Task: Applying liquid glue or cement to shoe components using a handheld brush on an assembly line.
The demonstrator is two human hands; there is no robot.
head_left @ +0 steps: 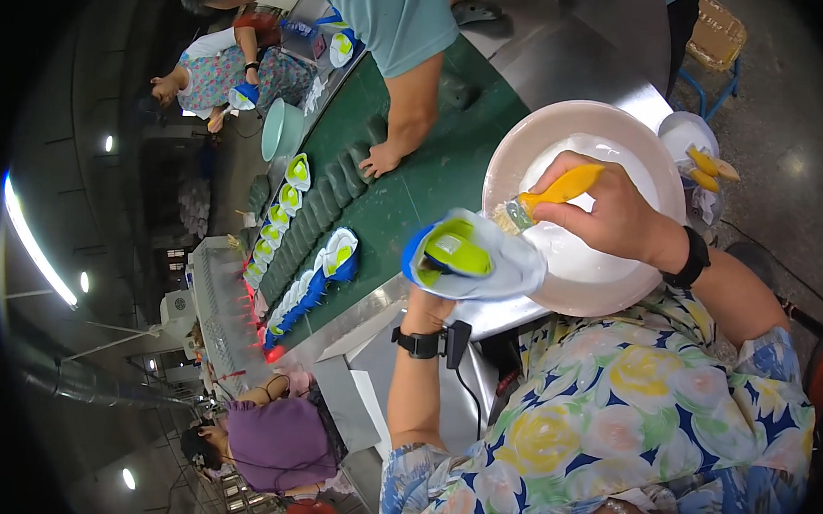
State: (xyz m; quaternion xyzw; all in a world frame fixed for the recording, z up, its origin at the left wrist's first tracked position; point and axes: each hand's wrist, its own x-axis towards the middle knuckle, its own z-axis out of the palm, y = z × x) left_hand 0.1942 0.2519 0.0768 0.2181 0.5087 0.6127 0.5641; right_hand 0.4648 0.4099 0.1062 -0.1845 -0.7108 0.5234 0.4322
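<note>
Yellow-handled brush gripped in my right hand, bristles beside the white shoe upper, at the left rim of the basin. Left hand under the upper; finger closure hidden, cannot tell. I'd shed excess white liquid first, then stroke thinly, evenly.

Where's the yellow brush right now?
In the head view, right of centre, the yellow-handled brush is in the right grip, over the beige basin, beside the shoe upper.
</note>
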